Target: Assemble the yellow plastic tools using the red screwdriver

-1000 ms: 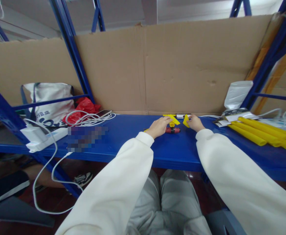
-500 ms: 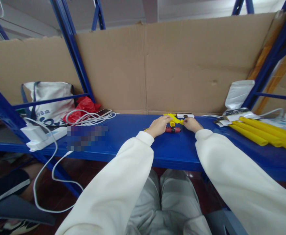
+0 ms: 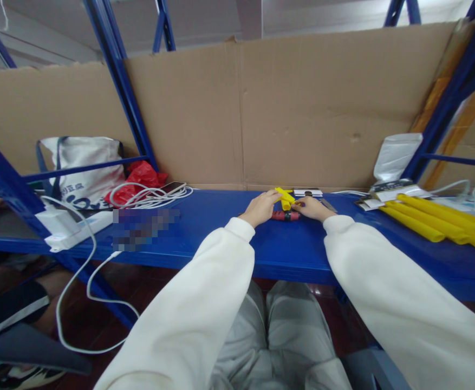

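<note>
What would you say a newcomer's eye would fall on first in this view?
The bright yellow tubes lying side by side at the right of the blue table would probably come first. Next come the left hand and right hand, close together just right of centre, with a yellow piece between them and a red object just in front of it. Behind them stands a wide cardboard sheet.

Between the left hand and the right hand, one yellow piece is held, partly covered. It is slanted, with its rounded end turned toward the viewer.
</note>
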The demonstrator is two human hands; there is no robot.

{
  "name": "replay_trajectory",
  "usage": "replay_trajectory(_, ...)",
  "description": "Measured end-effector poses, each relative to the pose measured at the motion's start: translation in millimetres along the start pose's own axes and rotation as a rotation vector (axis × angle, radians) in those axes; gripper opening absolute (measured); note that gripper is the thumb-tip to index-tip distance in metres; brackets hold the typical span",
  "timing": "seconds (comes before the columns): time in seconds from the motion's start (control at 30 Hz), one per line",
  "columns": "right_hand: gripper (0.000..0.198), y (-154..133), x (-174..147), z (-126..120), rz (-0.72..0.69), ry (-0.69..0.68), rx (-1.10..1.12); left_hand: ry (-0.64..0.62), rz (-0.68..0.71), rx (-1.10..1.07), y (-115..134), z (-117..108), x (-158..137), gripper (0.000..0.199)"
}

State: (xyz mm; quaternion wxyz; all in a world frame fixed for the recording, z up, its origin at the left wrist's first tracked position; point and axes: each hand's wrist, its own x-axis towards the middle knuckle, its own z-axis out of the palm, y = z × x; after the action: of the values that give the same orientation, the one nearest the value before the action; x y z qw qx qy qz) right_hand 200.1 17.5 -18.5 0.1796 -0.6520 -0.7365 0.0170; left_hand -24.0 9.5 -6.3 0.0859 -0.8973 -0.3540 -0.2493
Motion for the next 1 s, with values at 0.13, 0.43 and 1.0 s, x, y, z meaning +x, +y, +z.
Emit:
replay_trajectory(0.13, 0.030, -4, -2, -1, 0.093, 0.023, -0.077, 0.004, -0.005, -0.004, -1, 1, 0, 0.058)
replay_trajectory(0.43, 0.030, -8, -4, -3, 0.131, 0.027, -0.035, 0.004, -0.019, -0.029, 0, 0, 0, 0.056)
replay_trajectory(1.0, 0.016, 4, 4, 5, 0.122, 0.074, 0.216, 0.002, -0.034, -0.054, -1, 1, 1, 0.059)
